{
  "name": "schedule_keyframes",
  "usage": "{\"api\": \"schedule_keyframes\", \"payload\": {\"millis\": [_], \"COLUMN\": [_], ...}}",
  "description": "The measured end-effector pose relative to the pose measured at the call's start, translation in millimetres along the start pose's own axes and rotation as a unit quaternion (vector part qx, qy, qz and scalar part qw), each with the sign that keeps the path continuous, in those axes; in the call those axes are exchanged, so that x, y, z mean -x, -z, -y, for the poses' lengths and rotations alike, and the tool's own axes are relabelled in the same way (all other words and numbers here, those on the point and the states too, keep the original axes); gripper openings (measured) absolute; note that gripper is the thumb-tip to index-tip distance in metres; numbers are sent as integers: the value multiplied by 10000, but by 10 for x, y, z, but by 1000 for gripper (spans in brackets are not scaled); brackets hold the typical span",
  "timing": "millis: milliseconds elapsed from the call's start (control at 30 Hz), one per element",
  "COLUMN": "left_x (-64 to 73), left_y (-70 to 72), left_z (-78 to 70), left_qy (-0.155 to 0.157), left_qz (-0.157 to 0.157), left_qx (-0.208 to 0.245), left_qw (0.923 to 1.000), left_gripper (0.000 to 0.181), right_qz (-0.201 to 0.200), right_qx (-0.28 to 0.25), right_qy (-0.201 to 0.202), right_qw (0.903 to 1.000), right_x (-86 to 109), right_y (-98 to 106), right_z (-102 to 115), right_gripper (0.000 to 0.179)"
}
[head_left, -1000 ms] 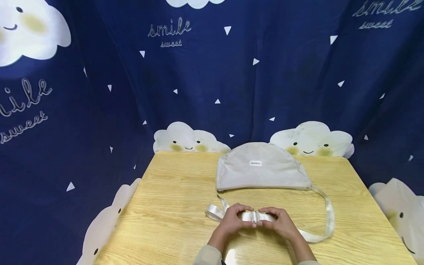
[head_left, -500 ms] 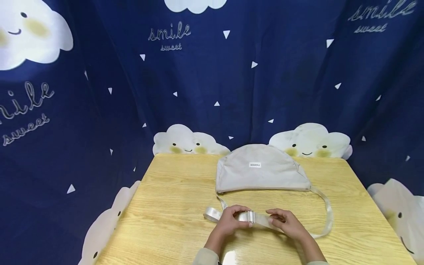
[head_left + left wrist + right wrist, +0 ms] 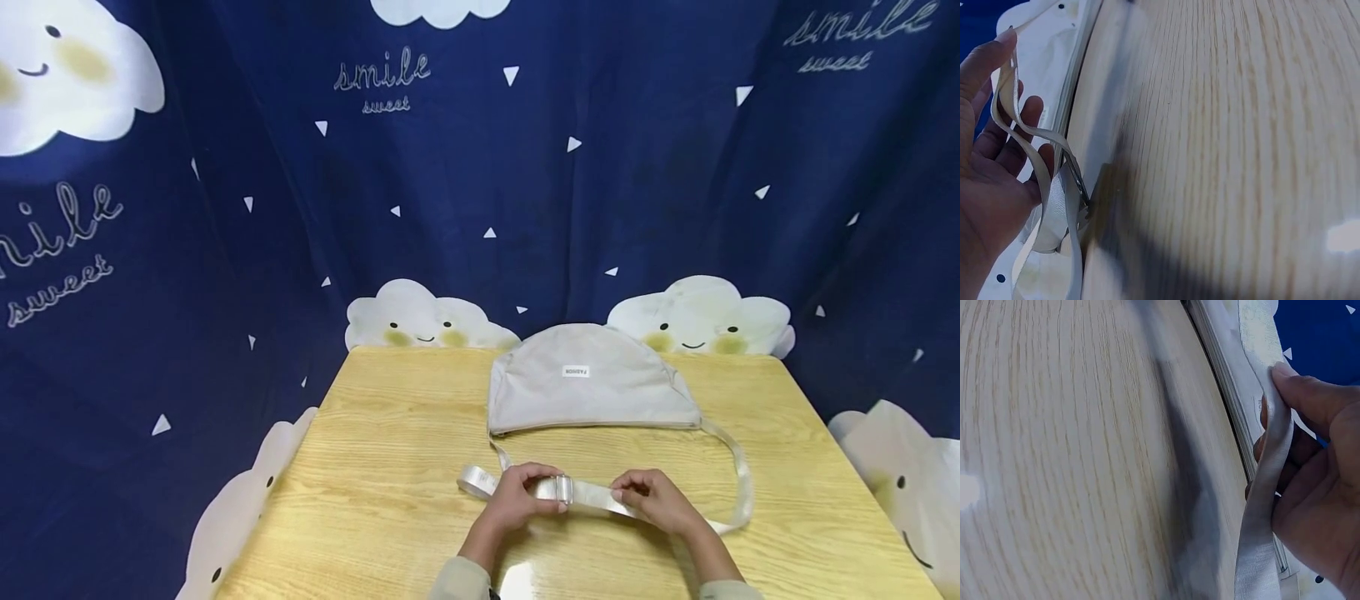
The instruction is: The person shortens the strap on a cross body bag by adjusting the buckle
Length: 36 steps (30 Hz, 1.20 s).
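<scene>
A light beige shoulder bag [image 3: 600, 400] lies at the back of the wooden table, its strap [image 3: 596, 496] looping towards the front. My left hand [image 3: 513, 502] grips the strap right beside a metal slider buckle [image 3: 564, 490], thumb below and fingers above. In the left wrist view, two layers of webbing [image 3: 1042, 164] run down past the palm. A short way to the right, my right hand [image 3: 658, 502] pinches the single strap between thumb and fingers. The right wrist view shows that flat webbing [image 3: 1270, 459] passing under the thumb. Between the hands the strap is stretched nearly straight.
A folded loop of strap [image 3: 474, 481] sticks out left of the left hand. On the right, the strap [image 3: 744, 487] curves back to the bag's corner. A dark blue curtain [image 3: 450, 167] with clouds hangs behind the table [image 3: 375, 467].
My right hand has let go next to the buckle, moved right along the strap, and pinched it again. The left hand, still gripping, has shifted slightly left with the buckle.
</scene>
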State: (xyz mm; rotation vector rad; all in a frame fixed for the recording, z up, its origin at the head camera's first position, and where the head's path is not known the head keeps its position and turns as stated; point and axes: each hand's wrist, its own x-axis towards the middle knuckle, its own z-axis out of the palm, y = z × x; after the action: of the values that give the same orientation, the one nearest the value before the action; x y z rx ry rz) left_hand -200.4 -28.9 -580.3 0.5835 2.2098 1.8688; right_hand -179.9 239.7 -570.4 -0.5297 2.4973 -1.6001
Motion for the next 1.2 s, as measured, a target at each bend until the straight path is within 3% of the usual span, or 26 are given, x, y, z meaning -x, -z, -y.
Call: {"api": "schedule_keyframes", "payload": {"millis": [333, 667, 967, 1200], "left_x": [-25, -7, -15, -25], "left_y": [42, 56, 49, 64], "left_z": [-30, -92, -29, -25], "left_qy": [68, -22, 60, 18], "left_qz": [-50, -76, 59, -60], "left_qx": [140, 569, 686, 705], "left_qw": [9999, 9983, 9976, 9975], "left_gripper": [41, 40, 39, 40], "right_qz": [103, 218, 191, 199], "right_qx": [-214, -550, -847, -1165], "right_qy": [193, -39, 0, -18], "right_qw": [9995, 9982, 9962, 9930], "right_x": [-121, -168, -176, -197], "right_y": [-34, -83, -112, -156], "right_z": [41, 39, -33, -12], "right_gripper": [10, 12, 11, 15]}}
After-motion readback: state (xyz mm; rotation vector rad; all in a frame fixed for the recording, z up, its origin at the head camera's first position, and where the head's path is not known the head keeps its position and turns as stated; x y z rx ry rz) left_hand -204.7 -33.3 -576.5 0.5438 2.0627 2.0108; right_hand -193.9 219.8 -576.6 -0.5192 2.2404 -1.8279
